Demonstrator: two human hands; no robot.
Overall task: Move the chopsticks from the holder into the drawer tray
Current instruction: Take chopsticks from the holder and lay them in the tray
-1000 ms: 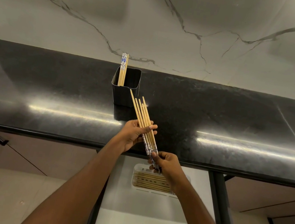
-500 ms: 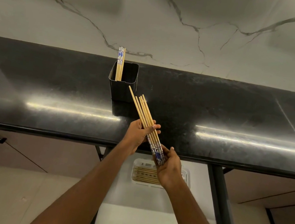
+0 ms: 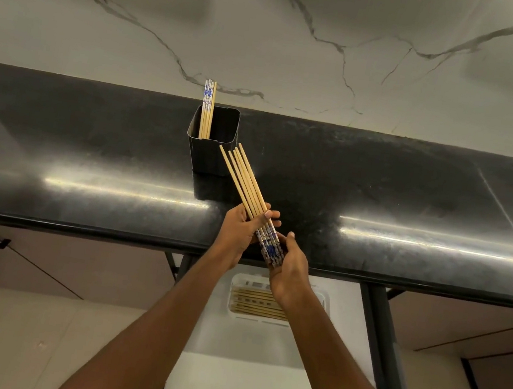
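The white drawer [image 3: 243,350] is nearest and stands open under the front edge of the counter. Inside it sits the white drawer tray [image 3: 237,282]. Several loose chopsticks [image 3: 253,302] lie flat in it, side by side, running left to right. Both forearms come up from the bottom of the view over the drawer, and the right forearm hides the right part of the tray.

Above the counter edge, both hands hold one bundle of chopsticks [image 3: 247,183]. It is in the air, in neither the holder nor the tray. The right hand [image 3: 292,267] grips the near end, the one with the blue and white pattern, with its fingers curled round it. The left hand [image 3: 238,229] is just beyond and holds the bundle near the middle, with its fingers wrapped round the sticks from below. The bundle is tilted, and its plain wooden tips point up and to the left, slightly fanned.

Farther back, the black holder [image 3: 217,156] stands upright on the glossy black countertop [image 3: 381,185]. The tips of the bundle cross in front of its wall, but I cannot tell if they touch it. A few upright chopsticks [image 3: 207,108] stand in its left corner, pattern ends up. Behind is a white marble wall [image 3: 301,52] with grey veins.
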